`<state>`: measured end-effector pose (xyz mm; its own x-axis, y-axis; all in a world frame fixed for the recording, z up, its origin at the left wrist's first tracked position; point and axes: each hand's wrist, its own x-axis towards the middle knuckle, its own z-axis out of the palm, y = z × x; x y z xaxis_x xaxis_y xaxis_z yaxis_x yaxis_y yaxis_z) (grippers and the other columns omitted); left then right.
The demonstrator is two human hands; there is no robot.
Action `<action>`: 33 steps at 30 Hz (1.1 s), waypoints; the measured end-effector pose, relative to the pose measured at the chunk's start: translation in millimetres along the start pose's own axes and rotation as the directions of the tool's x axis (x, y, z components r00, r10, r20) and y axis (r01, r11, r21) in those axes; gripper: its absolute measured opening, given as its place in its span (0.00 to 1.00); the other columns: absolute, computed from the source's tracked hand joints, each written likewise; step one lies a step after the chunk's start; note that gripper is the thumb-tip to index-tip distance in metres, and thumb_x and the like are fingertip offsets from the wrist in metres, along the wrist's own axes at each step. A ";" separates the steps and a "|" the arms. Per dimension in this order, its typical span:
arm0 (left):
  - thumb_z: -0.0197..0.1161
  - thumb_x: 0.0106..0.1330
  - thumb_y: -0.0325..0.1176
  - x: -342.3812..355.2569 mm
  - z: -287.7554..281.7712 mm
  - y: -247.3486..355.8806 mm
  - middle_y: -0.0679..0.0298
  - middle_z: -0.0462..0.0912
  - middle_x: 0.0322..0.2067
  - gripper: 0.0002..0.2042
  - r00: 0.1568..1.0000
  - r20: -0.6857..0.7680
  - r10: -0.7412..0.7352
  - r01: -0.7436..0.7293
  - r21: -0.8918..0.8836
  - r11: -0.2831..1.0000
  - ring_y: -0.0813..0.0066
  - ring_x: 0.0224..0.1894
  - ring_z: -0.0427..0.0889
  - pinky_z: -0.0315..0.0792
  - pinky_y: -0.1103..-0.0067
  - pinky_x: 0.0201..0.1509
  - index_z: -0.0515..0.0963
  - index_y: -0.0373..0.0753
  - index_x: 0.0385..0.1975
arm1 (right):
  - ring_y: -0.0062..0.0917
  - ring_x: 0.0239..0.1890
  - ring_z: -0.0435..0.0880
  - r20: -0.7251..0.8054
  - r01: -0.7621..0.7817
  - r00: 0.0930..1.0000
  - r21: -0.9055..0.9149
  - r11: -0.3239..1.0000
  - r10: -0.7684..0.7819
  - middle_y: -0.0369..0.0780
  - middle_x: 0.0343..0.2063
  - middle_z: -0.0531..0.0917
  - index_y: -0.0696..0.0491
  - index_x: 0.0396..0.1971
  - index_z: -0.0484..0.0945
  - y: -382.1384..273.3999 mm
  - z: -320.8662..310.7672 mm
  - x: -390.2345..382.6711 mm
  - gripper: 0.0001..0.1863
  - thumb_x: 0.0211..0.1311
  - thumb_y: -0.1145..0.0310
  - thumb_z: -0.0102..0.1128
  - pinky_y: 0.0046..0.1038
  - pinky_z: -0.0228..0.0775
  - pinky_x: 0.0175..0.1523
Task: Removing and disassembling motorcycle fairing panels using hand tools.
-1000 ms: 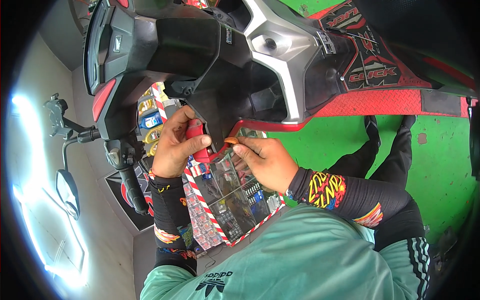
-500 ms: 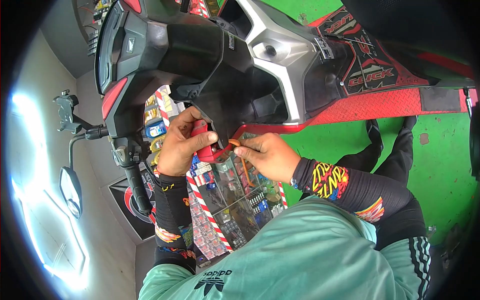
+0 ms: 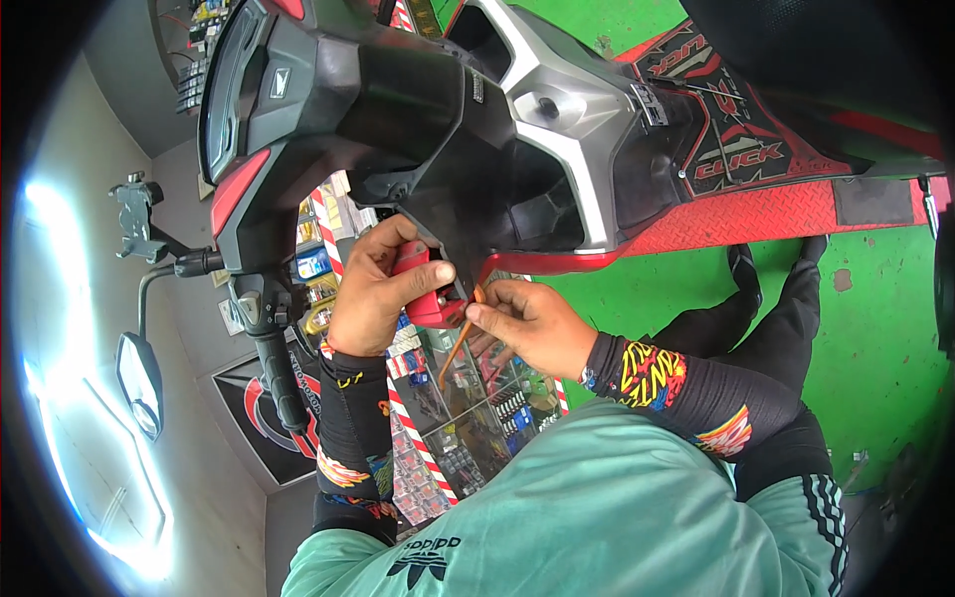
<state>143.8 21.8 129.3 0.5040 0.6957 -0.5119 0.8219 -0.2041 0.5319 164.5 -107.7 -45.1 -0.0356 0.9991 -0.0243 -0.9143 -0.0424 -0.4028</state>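
A scooter with black, silver and red body panels [image 3: 398, 95] fills the upper part of the view. My left hand [image 3: 370, 298] is closed on the edge of a red panel [image 3: 432, 310], thumb on its face and fingers behind. A dark gap shows between this panel and the black one beside it. Just to the right, my right hand [image 3: 537, 326] pinches a slim orange pry tool [image 3: 456, 355]. Its upper end is at the seam beside the red panel, and its long end slants down to the left. The tip at the seam is partly hidden.
The handlebar grip [image 3: 286, 383] and a mirror [image 3: 140, 386] stick out at left, with a phone holder [image 3: 136, 219] above. The scooter stands on a red platform [image 3: 756, 214] over a green floor [image 3: 637, 298]. Below my hands is a glass display case [image 3: 477, 413] with packaged goods.
The orange tool has swung from hanging down to the right to slanting down to the left. The red panel stands a little farther off the black one. Both hands have shifted slightly right.
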 end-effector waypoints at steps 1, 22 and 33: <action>0.77 0.56 0.29 1.5 0.0 0.8 0.69 0.79 0.33 0.13 1.000 0.018 -0.004 0.004 -0.010 1.000 0.83 0.38 0.77 0.72 0.81 0.46 0.78 0.37 0.35 | 0.26 0.37 0.89 -0.027 -0.013 1.000 0.063 0.998 0.015 0.43 0.35 0.87 0.60 0.44 0.77 -0.1 2.1 -1.3 0.20 0.76 0.55 0.56 0.27 0.81 0.37; 0.76 0.57 0.31 2.7 -11.3 -7.5 0.70 0.76 0.39 0.18 0.974 0.185 0.131 -0.136 0.014 0.991 0.83 0.44 0.74 0.70 0.81 0.53 0.74 0.38 0.43 | 0.53 0.38 0.82 -0.099 0.112 0.961 -0.713 0.692 -0.258 0.53 0.31 0.81 0.56 0.49 0.64 -38.1 -34.9 -52.4 0.16 0.75 0.60 0.51 0.47 0.71 0.42; 0.73 0.59 0.33 -3.7 -11.4 -10.9 0.67 0.77 0.41 0.19 0.960 0.192 0.203 -0.221 0.080 0.972 0.80 0.45 0.75 0.70 0.79 0.55 0.74 0.37 0.46 | 0.24 0.34 0.80 -0.511 -0.185 0.840 -0.582 0.791 -0.180 0.40 0.31 0.81 0.62 0.58 0.74 -27.6 -116.3 -90.5 0.20 0.76 0.62 0.56 0.29 0.74 0.43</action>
<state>129.9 29.3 133.1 0.7016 0.4945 -0.5131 0.7086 -0.4075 0.5761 239.9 -197.9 -138.1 0.3407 0.8431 -0.4160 -0.4820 -0.2233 -0.8472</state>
